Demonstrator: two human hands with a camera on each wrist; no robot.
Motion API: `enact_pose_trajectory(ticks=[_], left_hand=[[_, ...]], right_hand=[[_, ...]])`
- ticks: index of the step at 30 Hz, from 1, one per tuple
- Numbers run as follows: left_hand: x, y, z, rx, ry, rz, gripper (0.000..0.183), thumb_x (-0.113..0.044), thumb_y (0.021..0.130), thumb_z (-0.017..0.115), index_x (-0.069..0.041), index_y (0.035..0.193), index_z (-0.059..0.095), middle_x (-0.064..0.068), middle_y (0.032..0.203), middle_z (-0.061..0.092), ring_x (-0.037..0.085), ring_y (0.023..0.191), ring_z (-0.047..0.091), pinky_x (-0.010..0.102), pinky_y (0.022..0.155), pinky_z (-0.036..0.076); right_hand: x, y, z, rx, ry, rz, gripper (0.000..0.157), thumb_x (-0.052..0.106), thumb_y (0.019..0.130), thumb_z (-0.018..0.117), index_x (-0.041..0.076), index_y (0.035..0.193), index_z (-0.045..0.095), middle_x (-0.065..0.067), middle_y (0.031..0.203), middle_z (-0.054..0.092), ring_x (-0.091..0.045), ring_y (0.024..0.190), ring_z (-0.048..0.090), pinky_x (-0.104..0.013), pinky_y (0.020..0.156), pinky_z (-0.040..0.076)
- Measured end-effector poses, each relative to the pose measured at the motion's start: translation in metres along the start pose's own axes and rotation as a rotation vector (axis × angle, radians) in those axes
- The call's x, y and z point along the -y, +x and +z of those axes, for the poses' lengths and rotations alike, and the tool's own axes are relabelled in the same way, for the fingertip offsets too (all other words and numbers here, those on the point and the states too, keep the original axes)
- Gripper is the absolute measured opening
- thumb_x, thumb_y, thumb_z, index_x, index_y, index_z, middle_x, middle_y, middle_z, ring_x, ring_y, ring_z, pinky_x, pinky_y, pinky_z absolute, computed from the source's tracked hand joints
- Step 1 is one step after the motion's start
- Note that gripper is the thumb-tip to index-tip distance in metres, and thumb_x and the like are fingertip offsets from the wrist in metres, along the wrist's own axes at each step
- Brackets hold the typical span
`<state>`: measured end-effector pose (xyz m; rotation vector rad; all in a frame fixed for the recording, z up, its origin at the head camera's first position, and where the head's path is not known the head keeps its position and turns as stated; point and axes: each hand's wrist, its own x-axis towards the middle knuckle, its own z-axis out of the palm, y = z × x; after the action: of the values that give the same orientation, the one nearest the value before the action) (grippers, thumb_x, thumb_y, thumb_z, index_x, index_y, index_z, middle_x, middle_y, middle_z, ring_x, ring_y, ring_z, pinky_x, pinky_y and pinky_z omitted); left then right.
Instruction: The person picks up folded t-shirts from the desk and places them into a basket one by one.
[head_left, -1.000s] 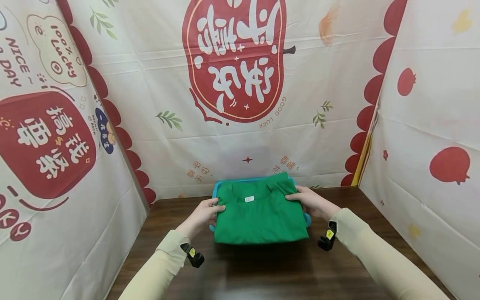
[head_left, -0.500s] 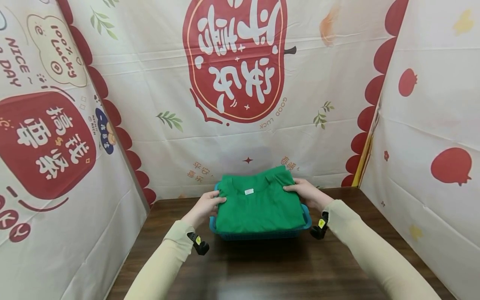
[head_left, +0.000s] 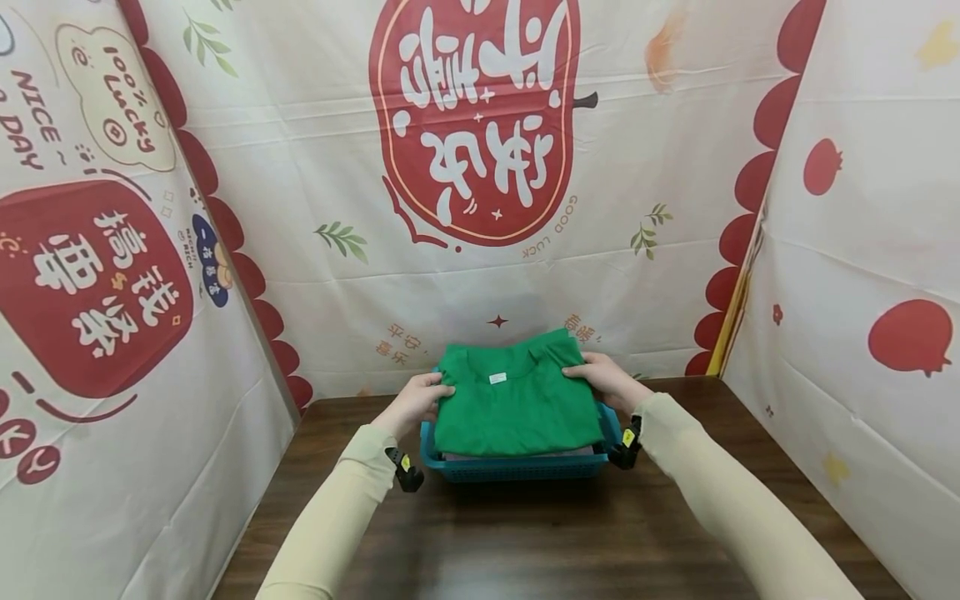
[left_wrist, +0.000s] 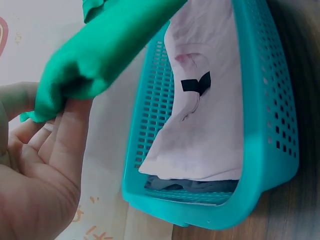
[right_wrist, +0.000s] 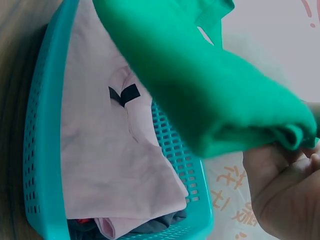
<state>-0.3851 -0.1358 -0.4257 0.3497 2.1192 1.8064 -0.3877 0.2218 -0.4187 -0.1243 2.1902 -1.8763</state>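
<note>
A folded green shirt [head_left: 517, 408] with a white neck label hangs between my two hands, above a blue plastic basket [head_left: 517, 471]. My left hand [head_left: 414, 402] pinches its left edge, thumb on top and fingers beneath. On the opposite edge, my right hand [head_left: 606, 381] grips the cloth the same way. Both wrist views show the shirt raised over the basket. Inside lies a folded pale pink shirt [left_wrist: 205, 135] with a black label at the collar. Dark clothing [right_wrist: 160, 222] peeks out under it at the basket's end.
The basket stands at the back of a dark brown wooden table [head_left: 510, 550]. Close behind it rises a printed white cloth wall [head_left: 465, 292], with similar cloth on the left [head_left: 187, 417] and right [head_left: 847, 333].
The green shirt and both hands have moved up and back toward the rear wall. More of the basket's front and the pink shirt's edge now show beneath it.
</note>
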Motion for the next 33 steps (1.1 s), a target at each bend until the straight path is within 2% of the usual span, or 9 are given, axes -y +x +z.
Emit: enact_pose_trajectory(ticks=[7,11,17,22,33], left_hand=[[0.0,0.009,-0.001,-0.009,0.022,-0.01,0.055,-0.012,0.099,0.052,-0.001,0.149,0.032,0.022,0.134,0.052,0.033,0.103,0.065,0.043,0.079,0.055],[0.0,0.014,-0.001,-0.018,0.03,-0.024,0.054,-0.012,0.099,0.052,-0.003,0.149,0.034,0.021,0.132,0.054,0.033,0.101,0.066,0.043,0.08,0.055],[0.004,0.021,-0.001,-0.035,0.063,-0.02,0.05,-0.011,0.099,0.052,-0.001,0.146,0.039,0.021,0.128,0.057,0.033,0.101,0.065,0.045,0.081,0.054],[0.009,0.025,0.0,-0.032,0.083,-0.012,0.043,-0.01,0.099,0.052,-0.002,0.141,0.047,0.019,0.117,0.062,0.031,0.096,0.067,0.043,0.078,0.055],[0.025,0.028,0.004,-0.023,0.092,-0.011,0.042,-0.012,0.1,0.051,0.0,0.14,0.047,0.017,0.117,0.064,0.031,0.092,0.069,0.043,0.077,0.056]], right_hand=[[0.001,0.006,0.0,-0.017,-0.055,0.001,0.051,0.012,0.099,0.052,-0.004,0.144,0.035,-0.017,0.118,0.058,-0.018,0.086,0.066,-0.039,0.078,0.055],[-0.001,0.011,0.001,-0.019,-0.065,0.002,0.05,0.01,0.099,0.051,-0.004,0.145,0.035,-0.019,0.122,0.056,-0.019,0.088,0.065,-0.04,0.079,0.055],[-0.004,0.017,0.002,-0.031,-0.087,-0.019,0.053,0.009,0.1,0.051,-0.005,0.147,0.032,-0.025,0.129,0.052,-0.02,0.091,0.064,-0.041,0.079,0.055],[-0.007,0.019,0.004,-0.075,-0.137,-0.018,0.047,0.01,0.099,0.052,-0.005,0.142,0.04,-0.025,0.125,0.054,-0.021,0.089,0.063,-0.041,0.076,0.055],[-0.017,0.023,0.006,-0.074,-0.173,0.035,0.044,0.011,0.1,0.051,-0.006,0.14,0.042,-0.026,0.13,0.051,-0.029,0.1,0.061,-0.042,0.078,0.054]])
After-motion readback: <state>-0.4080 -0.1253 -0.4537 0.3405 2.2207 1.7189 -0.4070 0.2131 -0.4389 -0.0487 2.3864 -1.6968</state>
